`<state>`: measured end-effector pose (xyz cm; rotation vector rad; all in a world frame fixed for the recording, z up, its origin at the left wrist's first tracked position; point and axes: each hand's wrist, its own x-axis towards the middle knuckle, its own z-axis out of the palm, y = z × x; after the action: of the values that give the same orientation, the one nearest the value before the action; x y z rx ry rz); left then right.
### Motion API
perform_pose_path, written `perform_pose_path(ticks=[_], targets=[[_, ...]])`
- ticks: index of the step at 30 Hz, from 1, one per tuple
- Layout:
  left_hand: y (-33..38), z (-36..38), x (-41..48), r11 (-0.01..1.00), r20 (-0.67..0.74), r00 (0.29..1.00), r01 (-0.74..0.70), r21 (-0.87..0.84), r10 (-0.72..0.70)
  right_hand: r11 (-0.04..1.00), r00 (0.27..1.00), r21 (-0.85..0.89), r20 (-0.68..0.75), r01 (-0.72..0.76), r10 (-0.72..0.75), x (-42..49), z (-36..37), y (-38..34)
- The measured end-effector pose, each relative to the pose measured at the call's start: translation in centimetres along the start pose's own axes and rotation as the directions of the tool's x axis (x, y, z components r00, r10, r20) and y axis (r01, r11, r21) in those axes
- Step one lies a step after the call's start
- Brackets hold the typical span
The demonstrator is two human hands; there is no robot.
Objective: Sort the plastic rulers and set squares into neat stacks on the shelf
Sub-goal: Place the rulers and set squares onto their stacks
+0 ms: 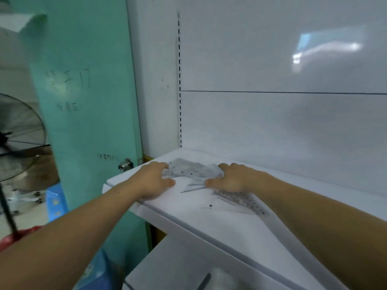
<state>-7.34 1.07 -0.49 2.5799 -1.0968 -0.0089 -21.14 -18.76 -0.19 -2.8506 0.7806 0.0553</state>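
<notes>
Between the two hands a loose pile of clear set squares (189, 170) lies flat on the white shelf (209, 227), its points splayed outward. The left grip (154, 178) has bent fingers on the pile's left edge and its thumb on the shelf; whether it pinches a piece, I cannot tell. The right grip (230, 177) is wide, fingers spread and resting on the pile's right side. Under the right wrist, clear rulers (240, 200) fan out, their long axes running from that grip toward the shelf's front right. A small dark dot (210, 205) sits just left of them.
</notes>
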Motion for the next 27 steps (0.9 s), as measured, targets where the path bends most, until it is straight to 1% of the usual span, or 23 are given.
perform_pose_path(ticks=[2, 5, 7, 9, 12, 14, 17, 22, 24, 27], targets=[[-0.2, 0.3, 2.2, 0.999, 0.009, 1.0, -0.016, -0.029, 0.016, 0.999, 0.999, -0.032, 0.022, 0.025, -0.024, 2.5, -0.2, -0.5], [-0.8, 0.9, 5.3, 0.999, 0.117, 0.993, -0.022, -0.025, 0.025, 0.994, 0.994, -0.037, 0.056, 0.098, -0.096, 5.1, -0.5, -1.5], [-1.2, 1.0, 6.6, 0.999, 0.163, 0.986, -0.033, -0.017, 0.036, 0.986, 0.986, -0.006, 0.025, 0.167, -0.167, 6.6, -0.4, -1.8], [-1.4, 0.9, 7.5, 0.997, 0.142, 0.988, -0.062, -0.039, 0.067, 0.976, 0.976, 0.035, -0.042, 0.217, -0.215, 7.3, -0.5, -1.9], [-1.7, 0.7, 7.9, 0.989, 0.085, 0.987, -0.129, -0.071, 0.135, 0.962, 0.973, 0.151, -0.071, 0.229, -0.22, 7.5, -0.9, -1.9], [-2.1, 0.7, 8.2, 0.984, 0.063, 0.984, -0.16, -0.076, 0.165, 0.951, 0.976, 0.226, -0.097, 0.21, -0.193, 7.3, -1.0, -2.1], [-2.4, 0.5, 8.3, 0.976, 0.034, 0.978, -0.202, -0.079, 0.205, 0.936, 0.985, 0.323, -0.147, 0.136, -0.092, 6.9, -1.4, -2.8], [-3.8, -0.2, 8.1, 0.958, -0.029, 0.963, -0.269, -0.098, 0.268, 0.886, 0.958, 0.46, -0.273, 0.046, 0.092, 5.5, -1.5, -4.3], [-4.4, -0.4, 7.7, 0.944, -0.049, 0.952, -0.307, -0.124, 0.303, 0.875, 0.944, 0.485, -0.296, 0.017, 0.145, 4.9, -1.1, -4.8], [-5.5, -0.3, 6.9, 0.927, -0.065, 0.939, -0.344, -0.151, 0.338, 0.886, 0.918, 0.464, -0.342, -0.021, 0.201, 3.8, -0.2, -5.5]])
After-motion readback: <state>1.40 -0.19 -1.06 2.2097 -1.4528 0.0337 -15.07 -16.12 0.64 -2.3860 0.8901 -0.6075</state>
